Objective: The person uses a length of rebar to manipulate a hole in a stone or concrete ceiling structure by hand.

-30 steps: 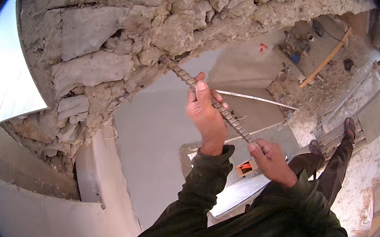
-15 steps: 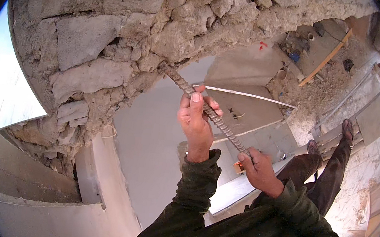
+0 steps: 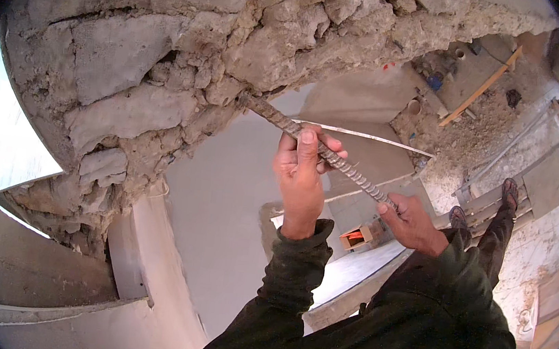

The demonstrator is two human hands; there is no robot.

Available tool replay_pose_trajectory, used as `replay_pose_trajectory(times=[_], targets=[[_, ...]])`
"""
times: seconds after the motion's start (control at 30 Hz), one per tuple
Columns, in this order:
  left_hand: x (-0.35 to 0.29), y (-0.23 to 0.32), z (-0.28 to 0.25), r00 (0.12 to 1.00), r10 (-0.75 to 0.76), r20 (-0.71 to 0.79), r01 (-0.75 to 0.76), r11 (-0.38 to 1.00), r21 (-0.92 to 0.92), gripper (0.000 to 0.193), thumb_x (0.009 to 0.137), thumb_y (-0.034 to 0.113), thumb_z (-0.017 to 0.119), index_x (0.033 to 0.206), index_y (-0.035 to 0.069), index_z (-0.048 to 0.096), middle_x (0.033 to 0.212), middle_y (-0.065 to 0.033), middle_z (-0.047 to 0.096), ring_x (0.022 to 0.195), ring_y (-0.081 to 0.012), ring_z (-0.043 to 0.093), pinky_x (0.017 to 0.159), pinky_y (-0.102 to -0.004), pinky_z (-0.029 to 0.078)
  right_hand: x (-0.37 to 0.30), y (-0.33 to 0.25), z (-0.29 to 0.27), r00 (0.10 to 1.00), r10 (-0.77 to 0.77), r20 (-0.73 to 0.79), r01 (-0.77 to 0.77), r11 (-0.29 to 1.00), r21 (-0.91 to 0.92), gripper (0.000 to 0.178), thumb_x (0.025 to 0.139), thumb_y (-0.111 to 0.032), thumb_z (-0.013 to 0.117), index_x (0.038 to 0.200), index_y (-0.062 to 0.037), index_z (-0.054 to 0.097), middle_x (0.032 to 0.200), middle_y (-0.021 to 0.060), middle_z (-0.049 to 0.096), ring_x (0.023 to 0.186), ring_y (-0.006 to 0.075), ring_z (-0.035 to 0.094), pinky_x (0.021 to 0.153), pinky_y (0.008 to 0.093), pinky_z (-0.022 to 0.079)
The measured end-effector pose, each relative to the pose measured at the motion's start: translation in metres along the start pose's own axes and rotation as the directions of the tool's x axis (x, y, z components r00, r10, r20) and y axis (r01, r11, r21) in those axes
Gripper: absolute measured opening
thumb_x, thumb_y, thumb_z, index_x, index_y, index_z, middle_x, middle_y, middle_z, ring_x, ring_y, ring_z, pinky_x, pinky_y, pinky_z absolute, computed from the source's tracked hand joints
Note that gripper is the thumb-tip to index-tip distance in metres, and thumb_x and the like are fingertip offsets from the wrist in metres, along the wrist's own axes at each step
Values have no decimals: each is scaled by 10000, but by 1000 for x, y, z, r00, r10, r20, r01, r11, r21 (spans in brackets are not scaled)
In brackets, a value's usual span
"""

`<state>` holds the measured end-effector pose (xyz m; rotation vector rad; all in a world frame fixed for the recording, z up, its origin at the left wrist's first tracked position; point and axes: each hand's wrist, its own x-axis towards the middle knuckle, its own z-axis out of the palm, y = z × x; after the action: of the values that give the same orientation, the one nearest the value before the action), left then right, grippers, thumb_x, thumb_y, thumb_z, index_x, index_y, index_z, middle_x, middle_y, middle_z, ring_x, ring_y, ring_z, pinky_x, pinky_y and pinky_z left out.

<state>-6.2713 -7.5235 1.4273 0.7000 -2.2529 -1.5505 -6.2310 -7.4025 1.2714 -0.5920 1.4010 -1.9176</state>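
Note:
A ribbed steel rebar slants across the view, its far end against the broken edge of a rough stone and mortar wall; whether the tip sits inside a hole cannot be told. My left hand grips the bar near its middle, thumb on top. Lower and to the right, my right hand is closed round the bar's near end, which the fist hides. Dark sleeves cover both forearms.
Beyond the bar stands a smooth grey plastered wall. An open box with orange things lies below. On the rubble floor at the upper right rests a wooden plank. My feet are on boards.
Both hands have shifted to the right and slightly down with the rebar still in their grip. The far end stays at the wall, and more of the orange-filled box shows.

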Motion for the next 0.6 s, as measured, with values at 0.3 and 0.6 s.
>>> replay_pose_trajectory(times=[0.3,0.6], targets=[[4,-17,36,975,156,-156,-161,987,-16,331,936,336,366,745,68,337,549,-45,404,414,-131,423,381,-274,394,-13,-14,-9,997,34,-63,-28,995,96,378,897,-333,498,711,-4,520,524,130,457,456,222,456,478,366,378],[-28,-23,10,981,194,-15,-194,961,-197,272,928,342,379,900,83,457,699,-103,560,649,-227,574,617,-359,502,-26,-40,-84,960,-226,-164,99,825,-556,383,780,-394,626,677,-54,484,553,150,519,486,340,531,449,420,386]])
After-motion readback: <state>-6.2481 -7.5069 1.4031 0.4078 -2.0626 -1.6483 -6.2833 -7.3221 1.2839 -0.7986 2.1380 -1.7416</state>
